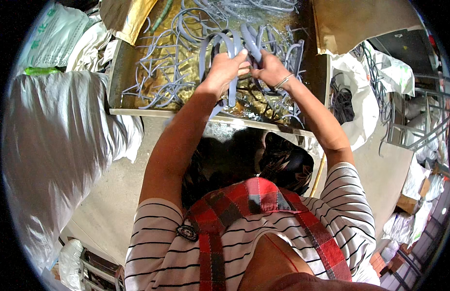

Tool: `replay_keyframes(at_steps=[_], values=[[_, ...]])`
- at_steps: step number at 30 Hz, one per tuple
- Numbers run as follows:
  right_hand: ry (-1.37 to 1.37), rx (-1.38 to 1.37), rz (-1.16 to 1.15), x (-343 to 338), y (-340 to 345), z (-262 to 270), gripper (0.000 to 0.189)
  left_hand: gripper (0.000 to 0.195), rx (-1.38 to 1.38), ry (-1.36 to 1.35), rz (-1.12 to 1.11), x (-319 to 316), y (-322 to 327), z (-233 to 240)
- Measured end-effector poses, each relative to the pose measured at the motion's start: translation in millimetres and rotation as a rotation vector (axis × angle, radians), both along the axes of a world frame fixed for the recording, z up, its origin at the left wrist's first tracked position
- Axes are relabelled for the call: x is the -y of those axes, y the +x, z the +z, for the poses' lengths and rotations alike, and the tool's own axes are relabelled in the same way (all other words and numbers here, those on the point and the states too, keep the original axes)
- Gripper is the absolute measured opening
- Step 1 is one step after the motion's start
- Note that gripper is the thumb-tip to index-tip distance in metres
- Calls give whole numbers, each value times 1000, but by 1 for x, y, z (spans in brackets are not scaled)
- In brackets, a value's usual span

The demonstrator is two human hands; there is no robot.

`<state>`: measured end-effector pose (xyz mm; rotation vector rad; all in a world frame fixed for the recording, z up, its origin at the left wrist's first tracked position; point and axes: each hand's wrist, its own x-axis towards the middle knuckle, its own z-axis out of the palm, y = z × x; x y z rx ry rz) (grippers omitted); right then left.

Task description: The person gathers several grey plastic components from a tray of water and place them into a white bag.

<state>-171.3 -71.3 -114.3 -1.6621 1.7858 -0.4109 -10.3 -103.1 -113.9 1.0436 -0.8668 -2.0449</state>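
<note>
Both my hands are over a shallow metal trough [117, 82] of water, with grey-blue flexible strips lying in it. Curved grey-blue strips [232, 87] hang looped from my left hand [225, 69], whose thumb points up and to the right. My right hand [270, 69], with a metal bangle at the wrist, grips a thicker bundle of strips [251, 40] that slants up and away. The fingertips of the two hands nearly meet; whether they touch is hard to tell. Thin, tangled offcuts [163, 83] lie in the water left of my hands.
A large pale sack or sheet [64, 145] bulges at the left. To the right stands an open white sack [365, 109] holding dark strips [343, 105]. Tan sheets [130, 22] overhang the trough's far corners. A green hose [163, 14] dips into the water. Metal racks [421, 123] stand farther right.
</note>
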Motion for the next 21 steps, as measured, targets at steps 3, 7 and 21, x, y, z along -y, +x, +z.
replay_keyframes(at_steps=[3,7,21], values=[[-68,-295,209,-11,34,23,43,26,274,-168,6,-2,-2,-14],[-36,-287,214,-24,38,23,53,14,71,-26,177,-5,-1,-16],[-646,-396,218,-90,-16,-42,82,19,157,213,266,21,1,7]])
